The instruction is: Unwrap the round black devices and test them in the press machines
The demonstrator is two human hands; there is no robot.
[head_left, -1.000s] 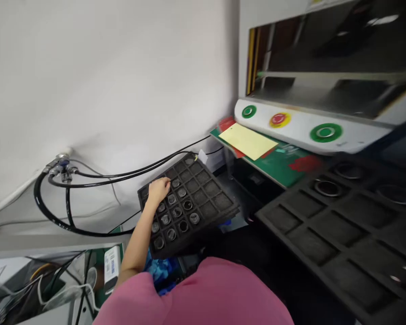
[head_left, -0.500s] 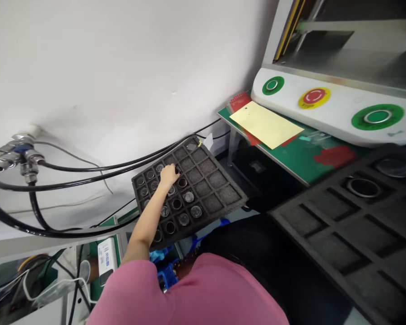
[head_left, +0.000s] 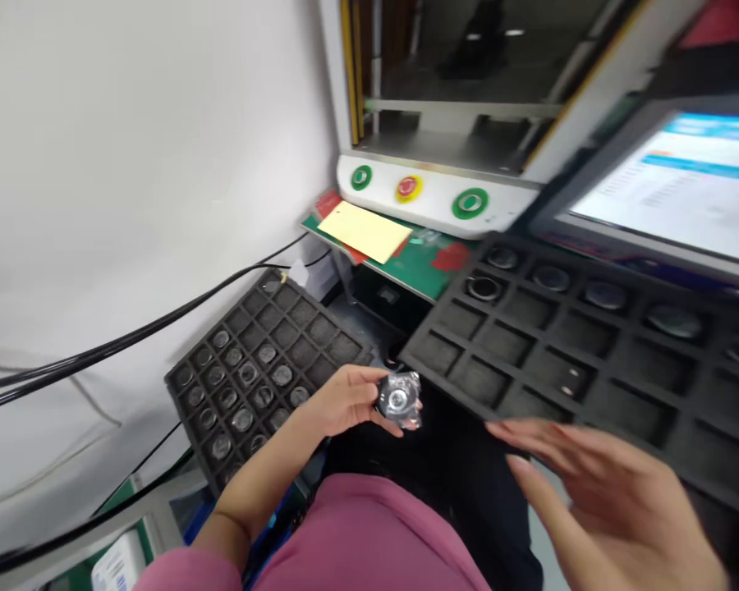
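My left hand [head_left: 350,402] is closed on a round black part [head_left: 397,399] with a shiny centre and crinkled clear film around it, held above my lap. To the left stands a dark foam tray [head_left: 308,355] with square pockets, several of them filled with similar round parts. My right hand [head_left: 621,501] has its fingers stretched and thumb apart, with nothing in it. It is close to the front edge of a second dark foam tray [head_left: 468,382]. Round parts sit in the back pockets of that tray, among them a dark ring [head_left: 484,287].
A machine panel [head_left: 434,193] with two green buttons and a red stop button rises ahead. A yellow card [head_left: 364,230] lies on the green bench [head_left: 422,275]. Black cables [head_left: 160,320] run along the left wall. A blurred screen [head_left: 683,185] stands at right.
My left hand has come away from the left tray and now carries the round part over my lap. My right hand has come into view. The view has turned right.
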